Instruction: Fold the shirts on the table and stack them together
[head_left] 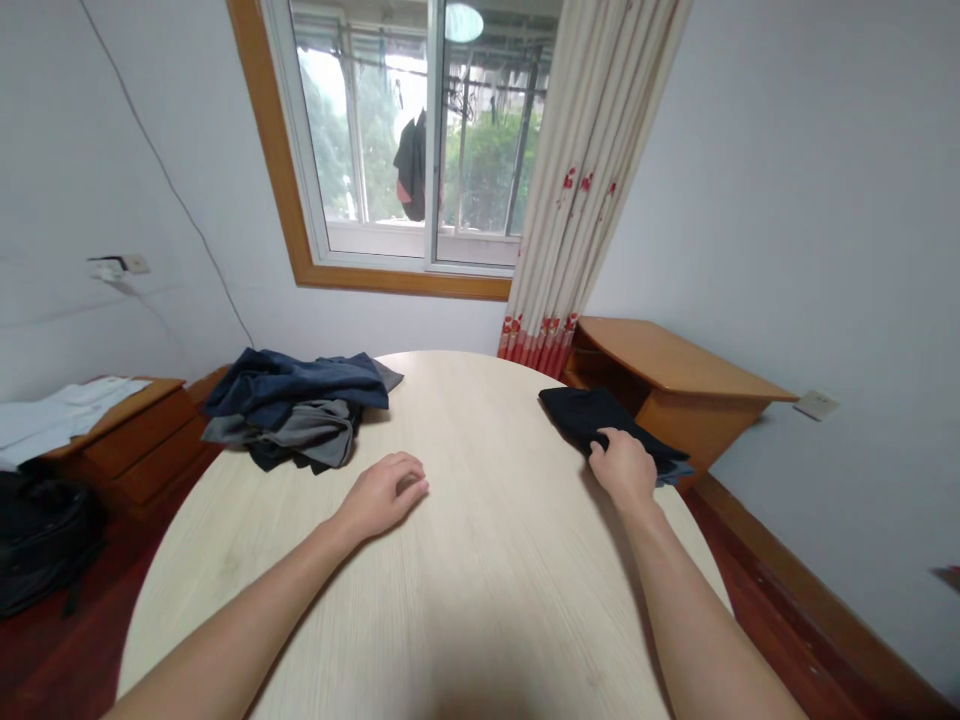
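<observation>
My left hand (386, 495) rests over the middle-left of the round table (480, 560), fingers loosely curled with a gap to the thumb and nothing between them. At the table's right edge, my right hand (626, 465) is closed at the near edge of a folded black garment (585, 410). Some grey-blue cloth (673, 472) shows beneath it, and the hand hides part of the pile. Left of my left hand lies a rumpled heap of clothes, with a navy garment (292, 385) on top and a grey garment (319, 428) under it.
Beyond the table's right side stands a wooden desk (682, 360) against the wall. A curtain (592, 170) hangs beside the window (420, 140). At left are a wooden cabinet (142, 450) with papers (67, 415) on it and a black bag (45, 540) on the floor.
</observation>
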